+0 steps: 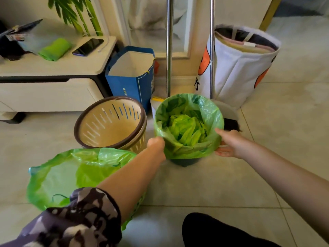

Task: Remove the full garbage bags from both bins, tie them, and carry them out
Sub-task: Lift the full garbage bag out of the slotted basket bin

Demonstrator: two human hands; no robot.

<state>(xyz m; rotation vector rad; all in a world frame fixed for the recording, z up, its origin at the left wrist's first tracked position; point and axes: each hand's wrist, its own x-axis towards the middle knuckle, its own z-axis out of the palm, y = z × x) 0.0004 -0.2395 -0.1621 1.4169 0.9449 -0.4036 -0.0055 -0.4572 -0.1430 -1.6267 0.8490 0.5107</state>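
A dark bin (185, 162) stands on the floor tiles at the centre, lined with a green garbage bag (204, 111) folded over its rim, crumpled green plastic inside. My left hand (156, 144) grips the bag's folded edge on the near left of the rim. My right hand (229, 145) holds the bag's edge on the right side. To the left, a beige slatted bin (110, 125) with a brown rim stands bare, with no bag in it. A second green garbage bag (71, 175) lies open on the floor at the lower left, partly hidden behind my left arm.
A blue paper bag (131, 75) and two metal handles (169, 47) of a broom and dustpan stand behind the bins. A white fabric basket (240, 68) sits at the right. A low white cabinet (53, 82) at the left holds a phone (88, 47) and a green roll (55, 49).
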